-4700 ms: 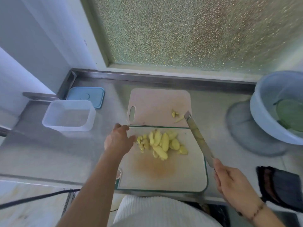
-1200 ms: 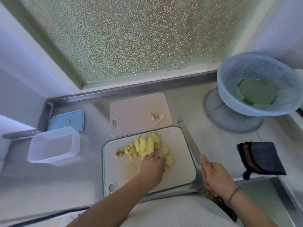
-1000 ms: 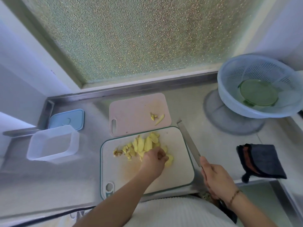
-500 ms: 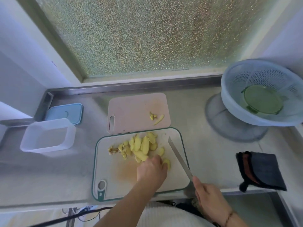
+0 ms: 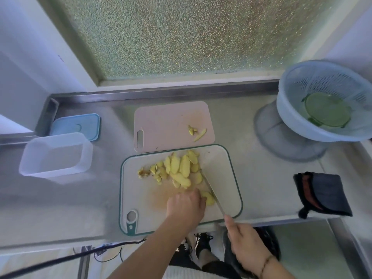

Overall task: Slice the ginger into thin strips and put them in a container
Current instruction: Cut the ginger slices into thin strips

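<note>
Knife [image 5: 211, 190] just dropped onto the white cutting board [image 5: 229, 178], right hand [image 5: 244, 242] gripping its handle. Left hand [image 5: 186, 206] curls over ginger slices [image 5: 208, 198], so strip-cutting's starting; container [image 5: 54, 156] still empty.

Ginger slices [image 5: 179, 168] lie on the cutting board [image 5: 227, 178]; container [image 5: 56, 156] sits far left.
</note>
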Tool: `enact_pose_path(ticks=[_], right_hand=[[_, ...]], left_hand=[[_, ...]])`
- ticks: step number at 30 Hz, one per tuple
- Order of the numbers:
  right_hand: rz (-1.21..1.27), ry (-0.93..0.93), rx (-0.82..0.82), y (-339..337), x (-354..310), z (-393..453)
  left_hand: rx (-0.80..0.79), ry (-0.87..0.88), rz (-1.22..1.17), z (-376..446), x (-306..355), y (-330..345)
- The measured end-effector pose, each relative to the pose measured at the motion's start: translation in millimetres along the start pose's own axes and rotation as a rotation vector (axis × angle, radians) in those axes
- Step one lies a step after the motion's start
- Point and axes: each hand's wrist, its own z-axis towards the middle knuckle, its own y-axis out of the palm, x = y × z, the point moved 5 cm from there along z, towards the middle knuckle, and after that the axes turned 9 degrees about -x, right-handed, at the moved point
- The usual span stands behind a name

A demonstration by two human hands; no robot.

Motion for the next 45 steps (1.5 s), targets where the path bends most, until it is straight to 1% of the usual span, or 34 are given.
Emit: enact_pose_path(ticks=[2,4,6,8,11,13,16,18,19,20,22,25,27,29,31,33,34,35,37,38,40,41,43,45], right_hand=[[0.041,-0.005,0.039,3.5,2.1,0.8],[0.104,0.007,0.087,4.3,7.8,0.3],[0.147,0.013,0.104,3.2,12.6,-1.4],[0.144,-0.002,0.082,3.9,17.6,-2.7],[0.098,-0.021,0.064,3.0,21.2,-3.4],[0.098,-0.034,0.064,3.7,21.6,-2.6],[0.115,-0.027,0.106,2.5,26.2,-1.0],[0.164,-0.015,0.116,-0.2,27.2,0.0],[0.186,-0.008,0.116,-2.5,26.7,0.8],[0.191,-0.006,0.116,-4.3,26.0,1.0],[0.176,0.003,0.112,-8.0,26.4,2.4],[0.198,0.016,0.099,-10.9,25.1,4.4],[0.356,0.068,0.048,-11.7,23.4,5.6],[0.431,0.069,0.013,-15.8,18.1,5.4],[0.393,0.029,0.021,-18.0,19.7,9.3],[0.316,0.001,0.037,-13.9,22.8,11.7],[0.331,0.002,0.053,-10.8,24.1,12.4],[0.342,0.007,0.078,-7.4,26.6,13.7],[0.329,0.026,0.101,0.5,25.9,15.3],[0.337,0.039,0.132,1.2,24.3,14.1],[0.325,0.053,0.205,1.2,19.7,9.8],[0.291,0.063,0.208,2.7,15.5,7.8],[0.241,0.088,0.213,5.4,6.4,3.4],[0.246,0.119,0.244,11.1,-1.2,-1.7]], left_hand=[[0.026,0.081,0.041,-1.8,6.2,-0.2],[0.166,0.228,0.036,-3.6,16.3,-2.3],[0.257,0.348,0.013,-3.0,20.3,7.0],[0.327,0.441,-0.052,2.9,13.9,21.4],[0.392,0.535,-0.140,8.4,3.2,32.0],[0.426,0.576,-0.145,10.4,1.7,32.3],[0.431,0.614,-0.126,13.2,8.1,29.4],[0.372,0.571,-0.087,15.3,15.1,28.1],[0.308,0.513,-0.047,15.8,21.7,24.6],[0.218,0.433,0.020,16.4,30.7,18.9],[-0.046,0.254,0.212,17.2,53.1,6.5],[-0.273,0.159,0.397,30.5,79.6,-5.3],[-0.335,0.166,0.445,44.5,88.1,-9.0],[-0.391,0.211,0.455,53.8,89.5,-12.1],[-0.393,0.293,0.493,56.6,84.1,-15.9],[-0.385,0.397,0.454,58.3,65.7,-15.4],[-0.370,0.474,0.391,59.9,52.5,-12.8],[-0.314,0.581,0.304,59.5,39.8,-12.1],[-0.110,0.790,0.151,51.9,15.3,-10.8],[0.000,0.863,0.083,45.6,5.8,-10.1],[0.143,0.937,0.006,32.1,-2.0,0.8],[0.194,0.959,-0.019,25.2,-2.4,6.0],[0.239,0.969,-0.058,19.6,-2.6,12.6],[0.255,0.975,-0.076,21.7,-7.9,16.3]])
